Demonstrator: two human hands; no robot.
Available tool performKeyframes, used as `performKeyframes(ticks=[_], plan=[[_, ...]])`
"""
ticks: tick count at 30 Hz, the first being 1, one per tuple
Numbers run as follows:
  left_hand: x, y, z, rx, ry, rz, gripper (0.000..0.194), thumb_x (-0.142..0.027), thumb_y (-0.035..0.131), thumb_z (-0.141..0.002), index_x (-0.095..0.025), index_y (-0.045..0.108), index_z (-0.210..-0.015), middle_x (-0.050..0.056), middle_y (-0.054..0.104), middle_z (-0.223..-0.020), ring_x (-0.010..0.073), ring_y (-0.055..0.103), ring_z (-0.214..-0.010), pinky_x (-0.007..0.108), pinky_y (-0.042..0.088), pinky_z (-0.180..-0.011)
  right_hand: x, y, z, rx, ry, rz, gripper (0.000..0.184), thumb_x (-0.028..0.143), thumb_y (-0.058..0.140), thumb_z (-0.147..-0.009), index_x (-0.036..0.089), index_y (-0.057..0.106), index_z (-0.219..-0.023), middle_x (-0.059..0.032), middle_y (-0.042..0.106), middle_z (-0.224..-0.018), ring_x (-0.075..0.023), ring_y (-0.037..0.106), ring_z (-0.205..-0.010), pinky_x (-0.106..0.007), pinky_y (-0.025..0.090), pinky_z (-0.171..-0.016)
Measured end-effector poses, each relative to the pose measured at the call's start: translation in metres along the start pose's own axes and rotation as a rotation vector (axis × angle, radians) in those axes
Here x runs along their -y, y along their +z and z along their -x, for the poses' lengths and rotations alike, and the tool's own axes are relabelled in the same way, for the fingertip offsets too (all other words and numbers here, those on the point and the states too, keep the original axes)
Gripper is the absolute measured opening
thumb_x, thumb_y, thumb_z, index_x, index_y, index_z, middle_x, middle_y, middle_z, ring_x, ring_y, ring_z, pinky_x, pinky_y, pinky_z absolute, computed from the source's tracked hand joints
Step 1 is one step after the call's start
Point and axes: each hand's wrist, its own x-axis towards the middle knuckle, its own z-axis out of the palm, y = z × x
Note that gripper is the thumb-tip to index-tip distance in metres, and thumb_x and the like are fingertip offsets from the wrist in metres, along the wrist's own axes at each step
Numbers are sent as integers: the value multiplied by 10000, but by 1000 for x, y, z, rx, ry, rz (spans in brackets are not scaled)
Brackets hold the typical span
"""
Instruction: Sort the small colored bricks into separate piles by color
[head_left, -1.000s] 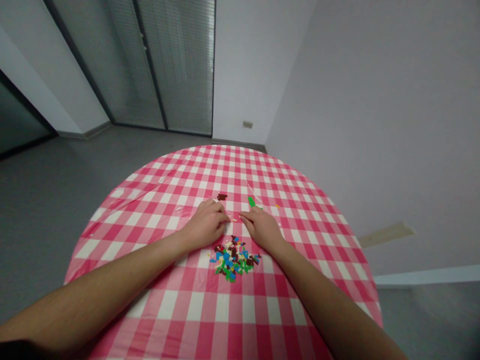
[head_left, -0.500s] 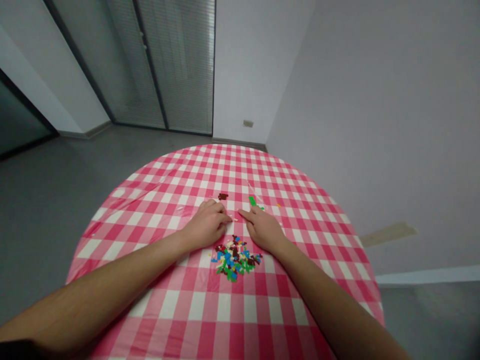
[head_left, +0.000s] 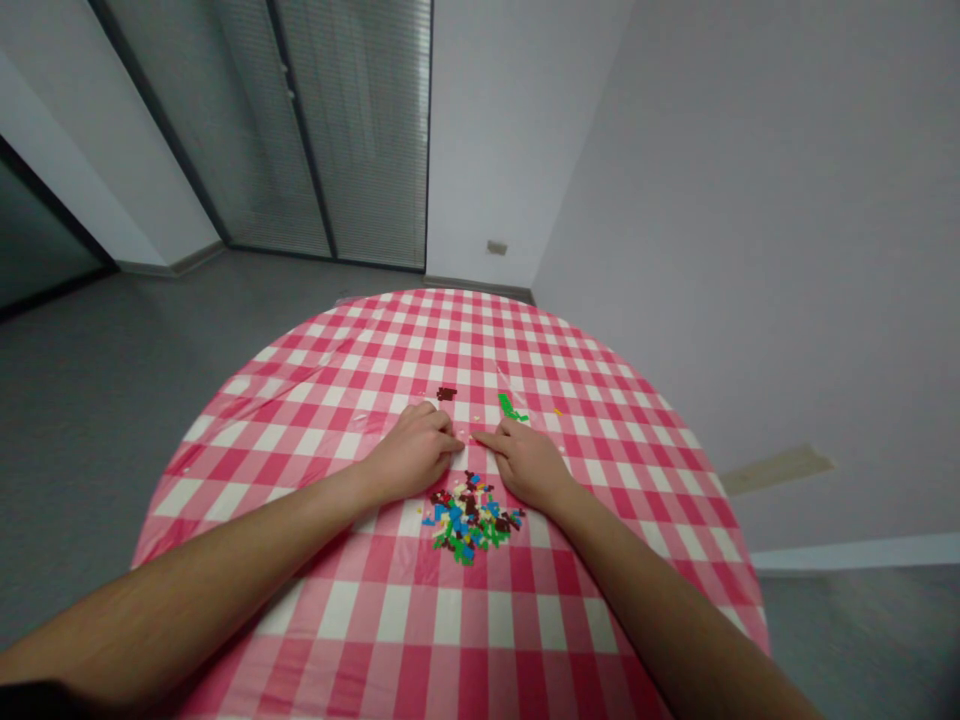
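My left hand [head_left: 417,450] rests on the checked tablecloth, its index finger stretched inward and the other fingers bent. Opposite it, my right hand [head_left: 528,460] points its index finger at the same spot. Between the fingertips lie tiny pale pieces [head_left: 462,433], too small to make out well. Neither hand appears to grip anything. A mixed heap of small toy building bricks [head_left: 471,520] in blue, green, brown, red and cream lies nearer me, below both hands. Green bricks [head_left: 510,406] sit just beyond my right hand, and a cluster of brown bricks [head_left: 446,393] lies beyond my left.
The round table wears a red and white checked tablecloth [head_left: 465,330]. A small yellow piece [head_left: 557,411] lies to the right of the green ones. A wall [head_left: 787,250] rises on the right, and a glass partition [head_left: 352,130] stands behind.
My right hand has moved slightly toward me, its index fingertip now lower and more of the green bricks showing. A pale piece shows beyond that fingertip. My left hand has barely shifted.
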Motion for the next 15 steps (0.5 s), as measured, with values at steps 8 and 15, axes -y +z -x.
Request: performKeyframes(ticks=[8,15], plan=[[-1,-1,0,12,2,-1,280,-127,535,-875,-230,775,-975,62,646,-852,227,506,-870,367,351,-778,-1,-1,2,-29,-5,-22,377,147,469,-954,272,682,-1240,-63,636,-975,-183,590,-877,-275,435,-702],[0,0,0,6,-6,5,264,-138,547,-873,-233,778,-957,56,647,-855,224,511,-879,364,355,-796,-1,3,4,-64,-33,-18,329,157,517,-945,268,714,-1184,-58,646,-936,-176,584,-843,-272,430,-689]])
